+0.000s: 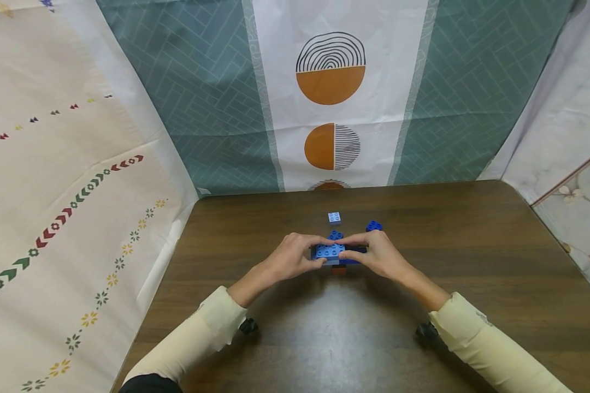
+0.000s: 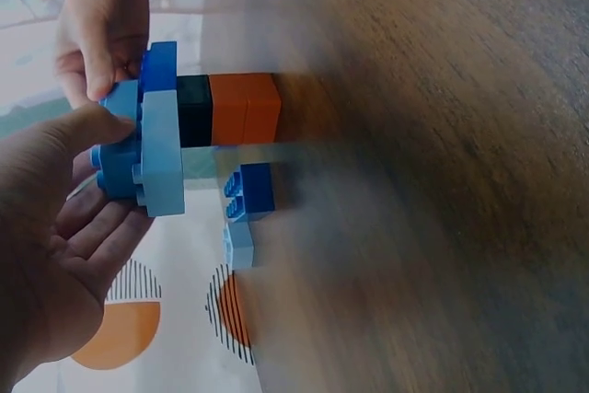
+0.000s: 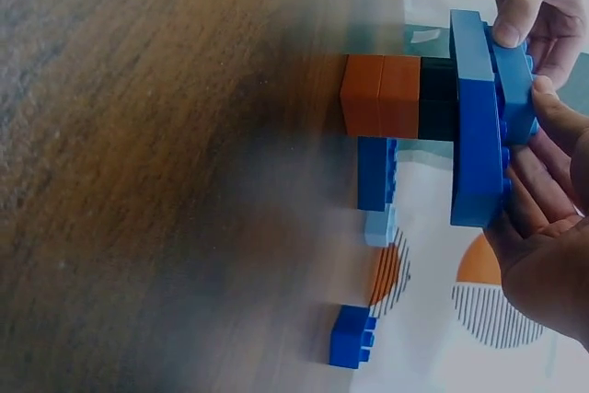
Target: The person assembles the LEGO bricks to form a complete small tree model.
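Note:
A small tower of toy building bricks stands on the table between both hands. Two stacked orange bricks (image 2: 247, 108) form its base, under a dark green or black brick (image 2: 194, 110). Above that, a light blue brick (image 2: 164, 158) and a dark blue brick (image 3: 477, 154) lie side by side, jutting out both ways. A medium blue brick (image 1: 330, 251) sits on top, across them. My left hand (image 1: 292, 255) pinches its left part between thumb and fingers. From the other side, my right hand (image 1: 384, 255) pinches the same brick. Fingers hide part of it.
Just behind the tower lies a blue brick (image 1: 336, 234). Farther back is a small pale blue brick (image 1: 334, 218), and to the right a dark blue brick (image 1: 374, 225). The brown wooden table (image 1: 334, 338) ends at a patterned cloth (image 1: 226, 109) behind.

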### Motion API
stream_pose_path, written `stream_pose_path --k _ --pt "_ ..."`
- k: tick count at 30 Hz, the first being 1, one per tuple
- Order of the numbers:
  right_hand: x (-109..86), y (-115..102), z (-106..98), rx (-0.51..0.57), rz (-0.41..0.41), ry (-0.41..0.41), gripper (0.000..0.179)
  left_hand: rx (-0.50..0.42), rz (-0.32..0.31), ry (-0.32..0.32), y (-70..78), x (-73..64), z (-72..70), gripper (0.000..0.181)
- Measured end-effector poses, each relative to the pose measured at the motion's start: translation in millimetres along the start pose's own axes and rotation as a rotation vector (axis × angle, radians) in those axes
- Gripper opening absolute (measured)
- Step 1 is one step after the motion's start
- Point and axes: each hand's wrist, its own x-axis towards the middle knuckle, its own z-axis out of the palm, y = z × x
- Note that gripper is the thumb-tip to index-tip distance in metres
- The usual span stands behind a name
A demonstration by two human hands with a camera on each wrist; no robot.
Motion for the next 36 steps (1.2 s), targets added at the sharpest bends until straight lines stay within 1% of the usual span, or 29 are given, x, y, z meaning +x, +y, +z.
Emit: stream_pose_path --k 6,9,12,17,20,23,28,31,36 --pt "-0.5 1 0 0.008 0.0 0.002 0.03 0.033 0.007 0.013 -1.3 -1.9 3.0 0.043" --pt "-0.7 2 1 0.021 0.007 0.001 0.03 0.037 0.012 0.027 -4.2 -5.0 7.4 0.044" --pt "-0.9 2 2 0.028 0.016 0.002 0.03 -0.008 0.007 0.055 -8.9 -8.5 13.6 0.045" --pt "-1.3 3 3 0.034 0.032 0.005 0.031 -0.143 -0.013 0.127 -16.6 -12.7 25.6 0.041" --pt "-1.4 3 2 0.037 0.042 -0.007 0.033 -0.174 -0.017 0.148 -18.1 -12.9 28.8 0.04" --pt "-1.8 3 -1 0.029 0.046 -0.038 0.035 -0.168 -0.01 0.147 -18.0 -11.5 29.0 0.04" --pt "-3.8 5 -3 -0.045 0.022 -0.085 0.047 -0.145 0.001 0.138 -16.6 -10.4 27.4 0.041" --pt "-4.2 6 -1 -0.078 0.004 -0.082 0.049 -0.123 0.013 0.136 -15.8 -10.1 26.0 0.041" --pt "-3.6 6 1 -0.073 -0.005 -0.077 0.049 -0.056 0.036 0.132 -13.7 -9.3 22.3 0.041"
